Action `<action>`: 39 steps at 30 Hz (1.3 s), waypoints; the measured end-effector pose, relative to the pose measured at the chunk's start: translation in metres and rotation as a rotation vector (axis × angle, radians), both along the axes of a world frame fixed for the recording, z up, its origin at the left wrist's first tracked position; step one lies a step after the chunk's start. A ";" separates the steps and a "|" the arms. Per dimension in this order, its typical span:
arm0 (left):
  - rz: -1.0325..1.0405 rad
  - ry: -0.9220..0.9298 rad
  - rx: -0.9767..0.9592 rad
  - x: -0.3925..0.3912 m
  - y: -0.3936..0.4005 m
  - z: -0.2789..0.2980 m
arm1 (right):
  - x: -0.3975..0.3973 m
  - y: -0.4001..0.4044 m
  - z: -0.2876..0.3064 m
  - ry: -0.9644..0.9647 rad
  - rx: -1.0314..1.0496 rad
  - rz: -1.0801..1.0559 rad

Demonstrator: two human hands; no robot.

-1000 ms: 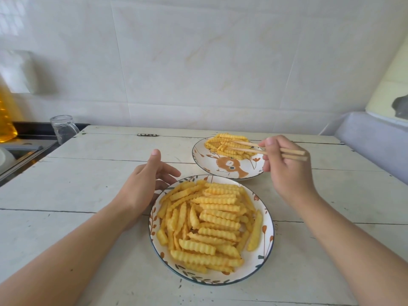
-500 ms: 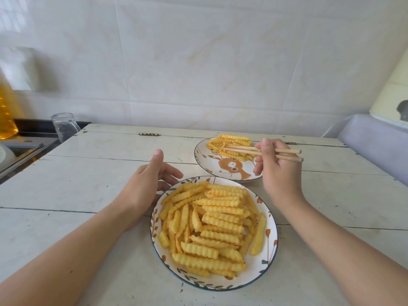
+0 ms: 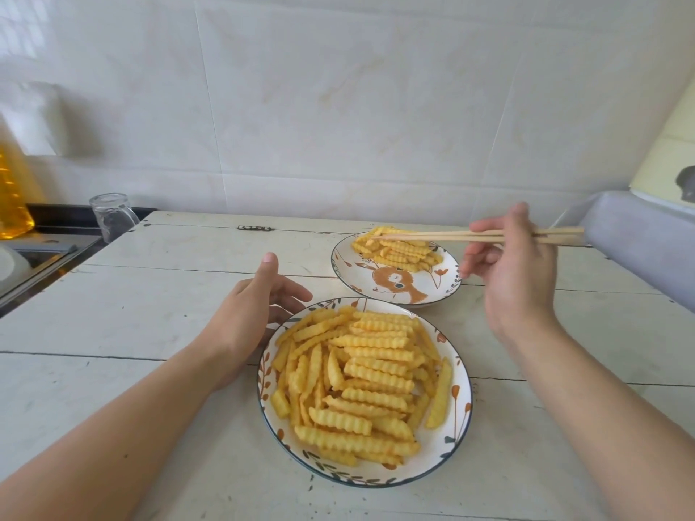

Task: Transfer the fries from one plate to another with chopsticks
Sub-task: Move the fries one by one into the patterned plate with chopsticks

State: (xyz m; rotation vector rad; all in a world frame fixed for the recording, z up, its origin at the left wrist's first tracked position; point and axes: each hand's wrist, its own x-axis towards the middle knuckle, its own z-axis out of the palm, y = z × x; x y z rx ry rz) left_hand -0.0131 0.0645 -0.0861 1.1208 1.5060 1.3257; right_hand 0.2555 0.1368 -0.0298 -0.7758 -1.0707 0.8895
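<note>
Right hand [image 3: 515, 272] pinched chopsticks [image 3: 443, 236] — tips together over far plate [image 3: 349, 274]; left hand [image 3: 250, 314], fingers apart, steadied near plate [image 3: 460, 426].

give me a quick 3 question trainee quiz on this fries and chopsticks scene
1. True or false: the right hand holds the pair of wooden chopsticks.
2. Multiple choice: the chopstick tips are over which plate? A) the near round leaf-patterned plate heaped with crinkle-cut fries; B) the far round plate with the brown animal drawing; C) neither.
3. Fill in: the left hand rests with relaxed fingers against the ____ plate's rim.

Key
1. True.
2. B. The tips sit above its small pile of fries; whether they pinch one cannot be told.
3. Near.
</note>
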 end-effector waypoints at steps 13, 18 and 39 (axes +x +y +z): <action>-0.008 0.027 -0.015 -0.001 -0.001 0.001 | -0.004 -0.056 0.020 -0.065 -0.206 0.541; -0.009 0.024 -0.014 -0.002 0.000 0.000 | 0.002 -0.054 0.027 -0.040 -0.149 0.455; 0.004 -0.001 0.005 0.000 0.001 -0.002 | 0.022 0.005 -0.024 -0.574 0.181 -0.164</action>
